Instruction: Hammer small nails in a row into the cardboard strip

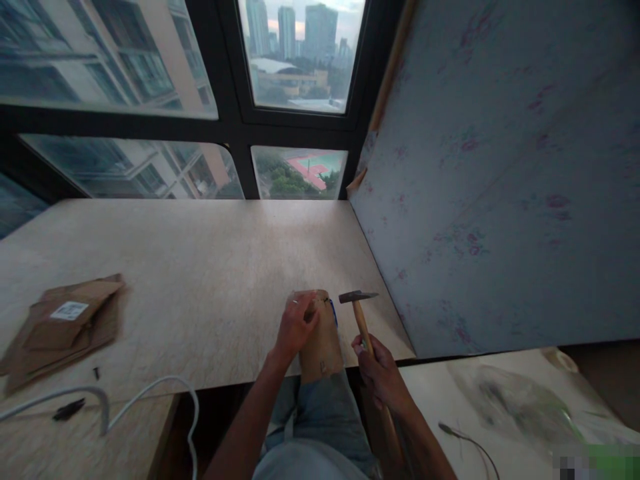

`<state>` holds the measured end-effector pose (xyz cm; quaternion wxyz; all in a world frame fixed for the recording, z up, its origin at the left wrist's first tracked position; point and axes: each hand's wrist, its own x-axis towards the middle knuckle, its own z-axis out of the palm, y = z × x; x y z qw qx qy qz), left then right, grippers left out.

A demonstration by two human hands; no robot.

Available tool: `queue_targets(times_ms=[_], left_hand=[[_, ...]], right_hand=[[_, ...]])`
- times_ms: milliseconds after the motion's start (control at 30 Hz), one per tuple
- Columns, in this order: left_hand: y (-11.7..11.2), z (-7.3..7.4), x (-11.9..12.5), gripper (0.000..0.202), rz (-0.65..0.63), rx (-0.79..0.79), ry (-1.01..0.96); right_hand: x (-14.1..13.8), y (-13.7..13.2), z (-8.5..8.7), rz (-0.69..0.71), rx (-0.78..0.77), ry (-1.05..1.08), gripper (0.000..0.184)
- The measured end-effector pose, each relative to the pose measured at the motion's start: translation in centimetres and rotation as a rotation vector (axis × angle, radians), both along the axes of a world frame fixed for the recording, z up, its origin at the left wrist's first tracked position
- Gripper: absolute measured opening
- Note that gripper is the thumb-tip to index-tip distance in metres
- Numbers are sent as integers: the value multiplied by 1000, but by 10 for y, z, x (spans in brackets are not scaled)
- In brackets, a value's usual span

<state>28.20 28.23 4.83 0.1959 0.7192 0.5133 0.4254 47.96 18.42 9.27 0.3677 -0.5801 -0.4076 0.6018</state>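
Note:
My right hand (376,368) is wrapped round the wooden handle of a hammer (363,323). The hammer's dark metal head is raised to the right of a piece of brown cardboard (323,350). The cardboard lies at the sill's front edge, its near end jutting out above my lap. My left hand (299,323) is on the upper left part of the cardboard, thumb and fingers drawn together in a pinch; whatever lies between the fingertips is too small to make out. A strip of something blue (333,313) shows along the cardboard's right edge.
Flattened brown cardboard (70,320) with a white label lies at the left of the pale sill (200,267). Near it are a small dark screw-like piece (97,373), a black object (69,410) and a white cable (193,407). A floral-patterned panel (490,200) stands at the right.

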Motion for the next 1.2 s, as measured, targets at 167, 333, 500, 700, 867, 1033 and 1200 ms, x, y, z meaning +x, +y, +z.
queue_targets(times_ms=[167,333,500,700,867,1033,1200], left_hand=[[-13,0,-3,40,166,7,138],[-23,-10,2,42,134,-9,184],[-28,-17,8,49,151,-19,176],[-31,-18,9,75,272,-178,-15],[-32,-9,8,65,249,-194,-107],[-35,-6,9,56,256,-212,-53],[-35,-1,10,51,274,-163,110]], right_hand=[[-4,1,-17,-62,72,-188,29],[-16,6,-35,-181,170,-291,28],[-25,6,-46,-218,126,-218,30],[-18,6,-43,-253,148,-197,29],[-12,6,-33,-244,138,-170,30],[-13,2,-35,-226,110,-143,31],[-13,-2,-41,-226,73,-158,38]])
